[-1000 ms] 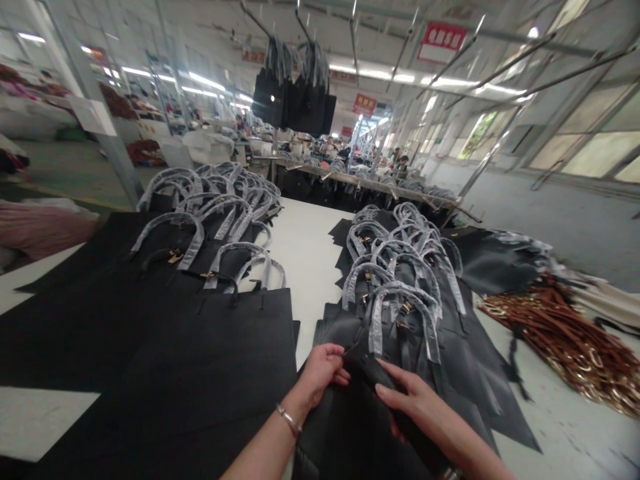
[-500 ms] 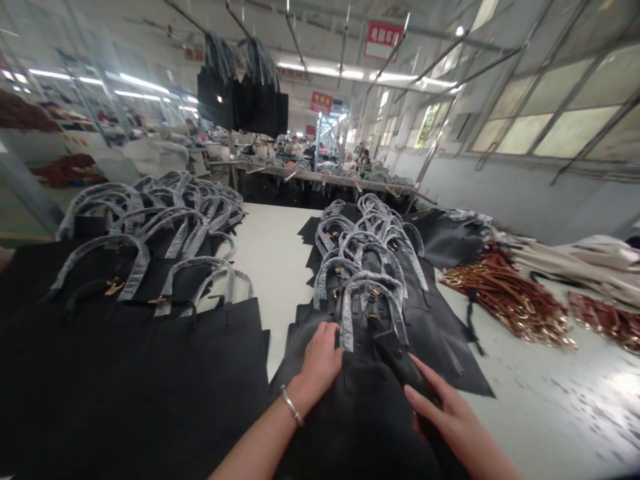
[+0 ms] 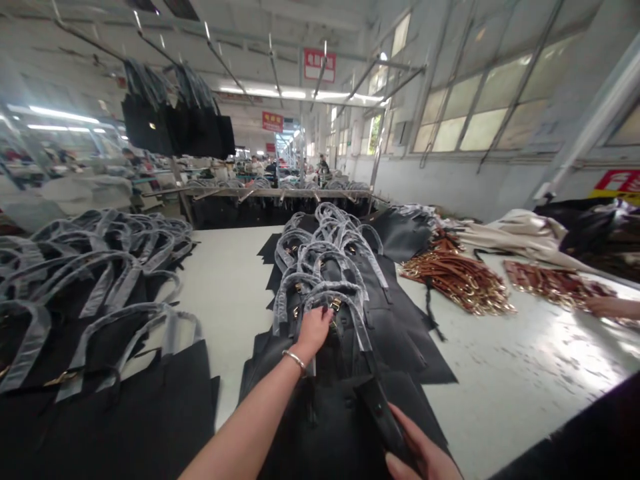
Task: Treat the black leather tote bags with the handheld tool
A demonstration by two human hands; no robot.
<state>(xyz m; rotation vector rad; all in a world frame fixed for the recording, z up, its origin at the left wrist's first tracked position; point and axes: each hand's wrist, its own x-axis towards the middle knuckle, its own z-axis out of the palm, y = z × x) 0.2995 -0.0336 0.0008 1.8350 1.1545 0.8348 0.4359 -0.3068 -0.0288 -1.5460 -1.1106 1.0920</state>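
Note:
A row of black handbags (image 3: 400,327) lies overlapped on the table, their looped handles (image 3: 363,320) wrapped in clear plastic. My left hand (image 3: 315,331), with a bangle at the wrist, reaches in under the nearest handles. Its fingers are curled beside a gold clasp (image 3: 335,305); what they pinch is hidden. Lower right, my right hand (image 3: 423,447) is closed round a wide black strap (image 3: 380,410), thumb on the near side. The strap's far end rests over the nearest bag, and its near end runs out of sight behind the hand.
More black bags (image 3: 165,400) with wrapped handles cover the left side. Bundles of brown straps with gold hooks (image 3: 460,283) lie on the pale table (image 3: 480,360) at right. Another person's hand (image 3: 613,307) touches a brown bundle there. A metal rack (image 3: 280,193) stands behind.
My left hand has moved forward from the bag's top edge to the gold clasp. My right hand, still holding the black strap, is lower in view. The view has swung right, showing another person's hand.

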